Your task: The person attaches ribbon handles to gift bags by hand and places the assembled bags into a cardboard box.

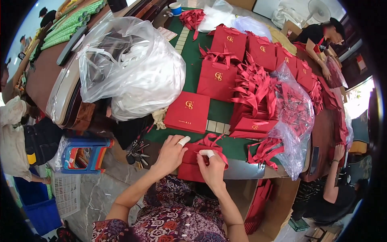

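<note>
Left hand [170, 154] rests on the left side of a red paper bag [190, 172]; thumb and index finger a bit apart, white cover on the index fingertip. Right hand [212, 168] is on the same bag's right side, thumb and index drawn close together, index also wrapped in white; cannot tell if they pinch a ribbon. Bag lies at the near edge of the table [221, 111], right in front of the person, red ribbon handle [211, 140] spread beyond the hands.

Just past it: flat red bags [187, 113], stacked, gold print. Farther back, more red bags [217, 80] with ribbons bunched on top. To the left, big clear plastic sack [141, 76] with white stuff inside. To the right, clear plastic wrap [296, 105] full of red ribbon.

Below the table, open cardboard box [278, 205] with red bags in it. Blue stool [90, 155] on the floor at left. Co-worker [316, 40] at upper right, another person [328, 201] lower right, arm reaching to the table.
</note>
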The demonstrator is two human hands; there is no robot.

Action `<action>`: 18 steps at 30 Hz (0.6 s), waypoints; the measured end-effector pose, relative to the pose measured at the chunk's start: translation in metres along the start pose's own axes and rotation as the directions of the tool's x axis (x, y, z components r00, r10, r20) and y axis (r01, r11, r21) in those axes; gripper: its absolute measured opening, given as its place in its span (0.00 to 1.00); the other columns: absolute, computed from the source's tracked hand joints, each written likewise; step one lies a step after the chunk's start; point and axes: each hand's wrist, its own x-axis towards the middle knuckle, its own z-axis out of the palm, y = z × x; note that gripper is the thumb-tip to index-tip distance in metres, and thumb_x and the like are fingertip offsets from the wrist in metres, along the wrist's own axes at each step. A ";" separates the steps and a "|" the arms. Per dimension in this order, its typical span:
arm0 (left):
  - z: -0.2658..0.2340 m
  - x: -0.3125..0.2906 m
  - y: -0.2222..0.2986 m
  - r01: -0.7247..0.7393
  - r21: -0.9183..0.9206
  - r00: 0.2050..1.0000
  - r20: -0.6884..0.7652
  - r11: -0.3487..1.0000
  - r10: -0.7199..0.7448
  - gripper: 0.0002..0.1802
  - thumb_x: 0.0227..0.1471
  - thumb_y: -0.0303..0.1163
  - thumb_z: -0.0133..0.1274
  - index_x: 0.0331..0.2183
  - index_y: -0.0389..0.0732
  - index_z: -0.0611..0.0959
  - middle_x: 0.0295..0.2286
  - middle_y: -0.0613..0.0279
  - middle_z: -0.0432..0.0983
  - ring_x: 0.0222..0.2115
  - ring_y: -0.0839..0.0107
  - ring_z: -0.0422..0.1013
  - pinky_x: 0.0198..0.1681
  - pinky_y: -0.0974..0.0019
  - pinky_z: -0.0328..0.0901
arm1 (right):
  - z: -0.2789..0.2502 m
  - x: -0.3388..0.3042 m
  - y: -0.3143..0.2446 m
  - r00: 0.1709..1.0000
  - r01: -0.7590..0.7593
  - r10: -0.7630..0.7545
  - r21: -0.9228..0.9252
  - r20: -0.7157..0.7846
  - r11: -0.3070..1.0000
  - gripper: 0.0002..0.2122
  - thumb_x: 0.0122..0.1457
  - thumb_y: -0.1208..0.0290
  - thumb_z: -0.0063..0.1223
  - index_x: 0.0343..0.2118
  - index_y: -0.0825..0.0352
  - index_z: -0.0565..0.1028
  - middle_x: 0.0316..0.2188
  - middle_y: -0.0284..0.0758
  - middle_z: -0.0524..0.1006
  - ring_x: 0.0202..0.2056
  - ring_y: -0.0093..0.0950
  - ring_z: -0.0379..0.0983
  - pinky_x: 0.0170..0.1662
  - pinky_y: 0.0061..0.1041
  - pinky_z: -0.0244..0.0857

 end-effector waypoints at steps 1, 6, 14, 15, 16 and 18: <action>0.001 0.001 -0.001 0.001 -0.001 1.000 0.003 1.000 -0.001 0.19 0.48 0.24 0.59 0.45 0.35 0.80 0.42 0.52 0.73 0.44 0.52 0.67 0.48 0.56 0.65 | 0.002 0.001 0.001 1.000 -0.003 0.003 -0.001 0.001 1.000 0.06 0.53 0.74 0.63 0.32 0.67 0.78 0.25 0.38 0.76 0.26 0.37 0.73 0.30 0.35 0.67; 0.000 0.005 -0.001 -0.074 0.015 0.996 0.051 0.997 0.073 0.17 0.44 0.26 0.62 0.40 0.36 0.82 0.37 0.55 0.72 0.40 0.54 0.68 0.44 0.57 0.66 | 0.007 0.002 0.003 0.994 0.081 -0.091 -0.147 -0.066 0.986 0.06 0.52 0.72 0.64 0.31 0.66 0.78 0.24 0.38 0.76 0.26 0.37 0.74 0.30 0.35 0.67; 0.002 0.004 0.002 -0.137 0.097 0.990 0.058 0.986 0.132 0.15 0.43 0.27 0.63 0.37 0.38 0.83 0.36 0.57 0.72 0.38 0.56 0.69 0.41 0.58 0.66 | 0.010 0.002 0.004 0.995 0.072 -0.084 -0.185 -0.055 0.980 0.05 0.50 0.73 0.64 0.26 0.65 0.77 0.20 0.35 0.76 0.22 0.31 0.72 0.27 0.31 0.66; 0.002 0.004 0.002 -0.127 0.085 0.991 0.061 0.988 0.122 0.14 0.43 0.26 0.63 0.36 0.38 0.83 0.35 0.57 0.73 0.38 0.56 0.69 0.40 0.57 0.66 | 0.011 0.001 0.004 0.995 0.076 -0.088 -0.188 -0.055 0.979 0.06 0.50 0.73 0.64 0.25 0.65 0.77 0.19 0.35 0.75 0.21 0.31 0.72 0.27 0.31 0.66; 0.002 0.004 0.001 -0.128 0.085 0.991 0.061 0.988 0.123 0.14 0.43 0.26 0.63 0.36 0.38 0.83 0.35 0.57 0.73 0.38 0.56 0.69 0.40 0.57 0.66 | 0.011 0.001 0.002 0.995 0.076 -0.088 -0.187 -0.056 0.979 0.06 0.50 0.73 0.64 0.25 0.65 0.77 0.19 0.35 0.75 0.21 0.31 0.72 0.27 0.31 0.66; 0.003 0.002 -0.001 -0.056 -0.033 0.995 0.077 0.998 0.059 0.11 0.45 0.25 0.61 0.35 0.38 0.82 0.33 0.56 0.72 0.37 0.55 0.71 0.40 0.57 0.67 | 0.010 -0.001 -0.004 1.000 -0.012 0.011 -0.163 -0.002 0.987 0.07 0.49 0.72 0.63 0.24 0.66 0.76 0.20 0.36 0.76 0.25 0.35 0.75 0.28 0.34 0.68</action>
